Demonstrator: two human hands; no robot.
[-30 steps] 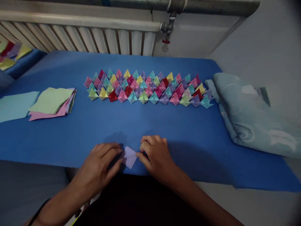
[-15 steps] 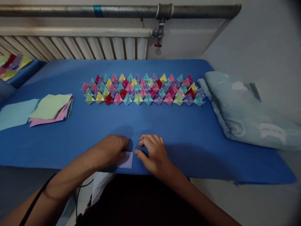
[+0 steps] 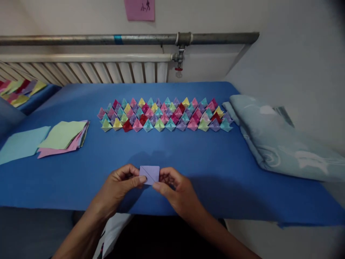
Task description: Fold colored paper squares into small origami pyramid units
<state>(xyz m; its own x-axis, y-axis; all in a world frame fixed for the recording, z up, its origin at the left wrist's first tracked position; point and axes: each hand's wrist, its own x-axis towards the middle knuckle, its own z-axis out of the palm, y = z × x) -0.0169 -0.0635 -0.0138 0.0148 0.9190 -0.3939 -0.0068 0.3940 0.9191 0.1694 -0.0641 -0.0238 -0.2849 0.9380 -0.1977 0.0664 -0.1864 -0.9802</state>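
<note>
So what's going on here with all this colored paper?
A person holds a small folded purple paper between the left hand and the right hand, over a blue surface. Beyond it stand rows of small pointed folded pieces in many colors. Loose sheets lie at the left, a folded blanket at the right.

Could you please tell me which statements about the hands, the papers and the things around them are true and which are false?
1. The left hand and right hand both hold the purple paper. True.
2. The folded blanket lies left of the folded paper pieces. False: it lies to their right.
3. A light green sheet lies over a pink sheet. True.
4. The valve handle is green. False: it is red.
5. A pink note is above the metal pipe. True.
</note>
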